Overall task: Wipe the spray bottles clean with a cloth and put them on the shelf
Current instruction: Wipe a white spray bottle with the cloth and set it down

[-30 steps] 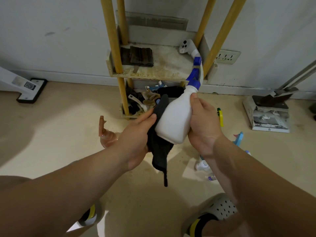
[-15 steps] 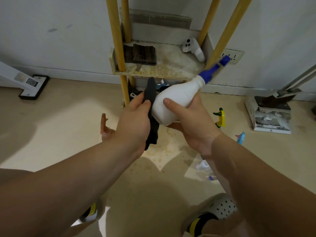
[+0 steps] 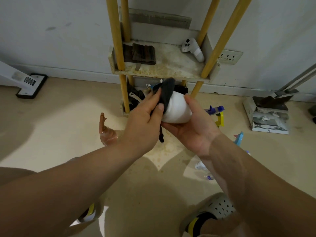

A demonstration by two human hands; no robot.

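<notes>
— Since half a second ago, what has changed?

— Both hands have turned the white bottle [image 3: 177, 110] over: its blue spray head [image 3: 215, 109], which pointed up and to the right toward the shelf post, now points right and slightly down, just past the right hand's thumb. The dark cloth [image 3: 167, 93] has gone from the bottle's left side to lie over its top.

— Start with the biggest things. What is around?

— A shelf [image 3: 164, 72] on yellow posts stands against the wall, its tray stained. On the tray lie a folded dark rag [image 3: 142, 53] at the left and a white controller [image 3: 193, 48] at the right. The lower level holds a dark jumble I cannot sort out.

— And the bottle itself?

— Held in the air in front of the lower shelf, tipped on its side. The right hand [image 3: 193, 132] cups it from below, palm up, fingers curled round the body and thumb raised beside it.

— The left hand?

— The left hand [image 3: 145, 122] grips the cloth and presses it on the bottle; a strip of cloth hangs down between the hands.

— Anything on the floor?

— A brown spray bottle [image 3: 106, 132] at the left, a yellow trigger [image 3: 219, 119] and a light blue one [image 3: 238, 138] at the right.
</notes>
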